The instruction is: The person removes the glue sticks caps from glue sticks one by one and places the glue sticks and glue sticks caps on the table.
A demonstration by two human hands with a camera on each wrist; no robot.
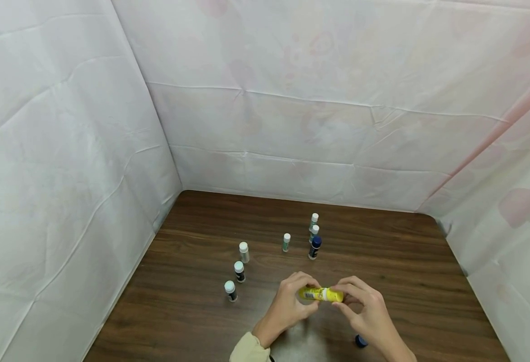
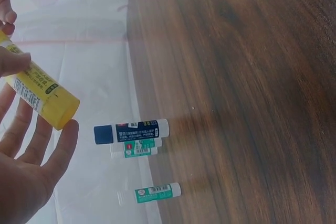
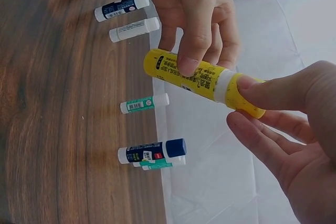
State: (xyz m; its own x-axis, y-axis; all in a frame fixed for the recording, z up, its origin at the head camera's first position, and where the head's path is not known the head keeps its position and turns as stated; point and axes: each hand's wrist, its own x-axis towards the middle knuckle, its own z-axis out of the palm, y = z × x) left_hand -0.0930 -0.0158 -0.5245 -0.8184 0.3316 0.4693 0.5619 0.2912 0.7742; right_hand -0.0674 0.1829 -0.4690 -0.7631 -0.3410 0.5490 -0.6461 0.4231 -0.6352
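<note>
Both hands hold a yellow glue stick (image 1: 315,294) lengthwise above the table. My left hand (image 1: 288,301) grips its labelled body between thumb and fingers. At the other end, my right hand (image 1: 367,312) pinches the yellow cap (image 3: 242,101), beside a white band. The cap sits against the body in the right wrist view. Just beyond the hands stands a dark blue glue stick (image 1: 315,248) with a blue cap. Close behind it are two small green-labelled glue sticks (image 1: 314,219), and another small green glue stick (image 1: 286,243) stands to their left.
On the left stand a white glue stick (image 1: 244,252) and two dark-labelled glue sticks with white caps (image 1: 239,272). A dark blue object (image 1: 361,341), partly hidden, is by my right wrist. Pale cloth walls (image 1: 292,125) border the brown wooden table (image 1: 409,261).
</note>
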